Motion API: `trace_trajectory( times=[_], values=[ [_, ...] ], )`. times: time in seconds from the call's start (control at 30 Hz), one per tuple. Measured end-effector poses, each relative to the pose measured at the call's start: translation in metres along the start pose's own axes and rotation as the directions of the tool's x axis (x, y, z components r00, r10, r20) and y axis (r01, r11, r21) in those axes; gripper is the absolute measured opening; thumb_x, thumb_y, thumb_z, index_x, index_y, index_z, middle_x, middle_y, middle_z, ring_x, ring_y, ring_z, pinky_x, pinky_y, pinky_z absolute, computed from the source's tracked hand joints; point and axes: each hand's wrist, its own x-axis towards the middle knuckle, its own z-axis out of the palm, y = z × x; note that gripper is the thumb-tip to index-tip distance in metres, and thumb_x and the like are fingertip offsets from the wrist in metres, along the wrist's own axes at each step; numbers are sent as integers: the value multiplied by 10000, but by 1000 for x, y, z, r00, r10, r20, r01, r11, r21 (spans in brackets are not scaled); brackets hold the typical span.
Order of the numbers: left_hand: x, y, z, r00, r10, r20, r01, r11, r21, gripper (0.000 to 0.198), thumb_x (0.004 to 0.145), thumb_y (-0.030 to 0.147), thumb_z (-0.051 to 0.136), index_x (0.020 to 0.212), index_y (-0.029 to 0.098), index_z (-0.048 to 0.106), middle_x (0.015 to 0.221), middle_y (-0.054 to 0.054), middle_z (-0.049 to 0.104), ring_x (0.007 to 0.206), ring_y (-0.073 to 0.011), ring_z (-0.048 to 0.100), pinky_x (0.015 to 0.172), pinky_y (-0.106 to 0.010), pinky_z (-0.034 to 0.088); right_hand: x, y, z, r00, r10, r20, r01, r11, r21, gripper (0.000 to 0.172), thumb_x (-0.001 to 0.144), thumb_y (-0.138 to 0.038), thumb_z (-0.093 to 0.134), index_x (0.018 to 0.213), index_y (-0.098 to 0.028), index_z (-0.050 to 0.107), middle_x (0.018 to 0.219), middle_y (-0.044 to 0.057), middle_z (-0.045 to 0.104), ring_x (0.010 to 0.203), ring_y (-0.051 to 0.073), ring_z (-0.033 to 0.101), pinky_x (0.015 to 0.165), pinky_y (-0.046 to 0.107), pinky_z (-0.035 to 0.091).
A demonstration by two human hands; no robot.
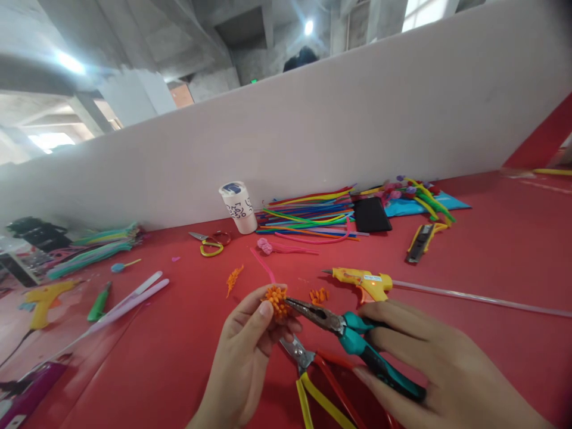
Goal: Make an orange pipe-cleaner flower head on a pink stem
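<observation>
I'm watching the left hand [243,351] pinching an orange pipe-cleaner tuft [276,298] between thumb and fingertips, just above the near edge of the desk [491,250], roughly mid-width. The right hand [442,369] is wrapping its fingers around the teal handles of the pliers [353,339], and the nose is touching the tuft's right side.

My read on the tuft: it's looking featherlight, fuzzy and squishy on the outside with thin bendy wire inside. So it's probably going to deform if squeezed hard, and it shouldn't be slipping, since the fuzz grips skin. I'd be holding it low at the base or stem, where the thumb is sitting now, and leaving the fluffy head alone. The pliers are looking rigid and far heavier, and the handles are the place to grip them.

Cutters with yellow and red handles [308,369] are lying on the desk under both hands. A yellow glue gun [364,283] and some orange bits [319,295] are sitting just beyond.

The desk is showing as smooth, flat red. Along its far edge a paper cup [239,207] and a pile of coloured pipe cleaners [308,217] are resting against a white partition [357,119]. Past that I'm seeing a bare concrete ceiling with bright lights.
</observation>
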Motion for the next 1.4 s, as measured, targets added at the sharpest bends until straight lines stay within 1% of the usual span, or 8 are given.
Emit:
trace_trajectory(
  times=[0.23, 0.33, 0.43, 0.53, 0.73, 0.9, 1.17, 1.4],
  values=[
    [-1, -1, 0, 999, 13, -40, -11, 999, 34, 176, 750, 248, 681, 907, 175, 713, 769, -55, 733, 636, -141, 661, 592, -218, 514, -5, 4, 7, 989, -146, -17, 141, 974, -175, 277, 875, -169, 403, 693, -210, 608, 713, 53, 637, 713, 192, 604, 581, 288, 496],
    [-3, -1, 1, 998, 30, -54, -27, 999, 46, 186, 749, 255, 682, 917, 179, 711, 794, -57, 739, 648, -144, 664, 589, -218, 514, -14, 10, 11, 963, -267, 23, 259, 905, -337, 298, 888, -145, 382, 752, -203, 640, 759, 48, 658, 789, 219, 588, 722, 375, 470],
    [-4, 0, 2, 998, 44, -49, -41, 997, 61, 171, 762, 259, 665, 904, 173, 709, 780, -59, 736, 621, -141, 657, 582, -225, 511, -23, 15, 13, 940, -321, 111, 336, 829, -448, 333, 895, -143, 359, 759, -205, 656, 838, 58, 666, 836, 245, 578, 728, 412, 428],
    [-5, 1, 3, 999, 38, -36, -36, 998, 59, 160, 762, 255, 663, 888, 168, 708, 756, -64, 733, 597, -139, 651, 571, -225, 505, -24, 16, 11, 942, -307, 136, 333, 801, -497, 353, 898, -143, 335, 779, -204, 662, 905, 74, 659, 825, 249, 572, 695, 407, 400],
    [-5, 2, 5, 999, 19, -37, -16, 998, 63, 152, 770, 248, 652, 883, 157, 701, 751, -72, 734, 603, -139, 655, 562, -217, 501, -15, 8, 2, 946, -324, 27, 281, 772, -570, 410, 915, -151, 281, 748, -191, 654, 878, 81, 645, 734, 232, 503, 652, 374, 357],
    [-5, 2, 5, 999, 19, -46, -15, 996, 84, 148, 765, 242, 657, 877, 151, 689, 734, -62, 730, 596, -136, 652, 568, -219, 503, -15, 9, 3, 944, -329, 17, 279, 772, -571, 420, 923, -155, 268, 751, -189, 650, 868, 80, 653, 724, 233, 508, 647, 375, 352],
    [2, 4, 3, 995, 38, -94, -37, 999, 17, 147, 758, 241, 670, 891, 183, 645, 726, -30, 707, 623, -130, 655, 590, -224, 509, -17, 15, 2, 949, -309, 66, 297, 799, -523, 220, 839, -153, 461, 717, -193, 640, 850, 74, 666, 818, 260, 590, 738, 410, 404],
    [2, 6, 1, 997, 11, -76, -8, 999, 44, 167, 757, 292, 664, 844, 151, 684, 674, -45, 702, 593, -125, 641, 555, -205, 491, -6, 12, 1, 990, -126, -63, 108, 967, -229, 193, 855, -192, 458, 739, -204, 612, 881, 75, 646, 778, 206, 603, 653, 323, 489]
  ],
)
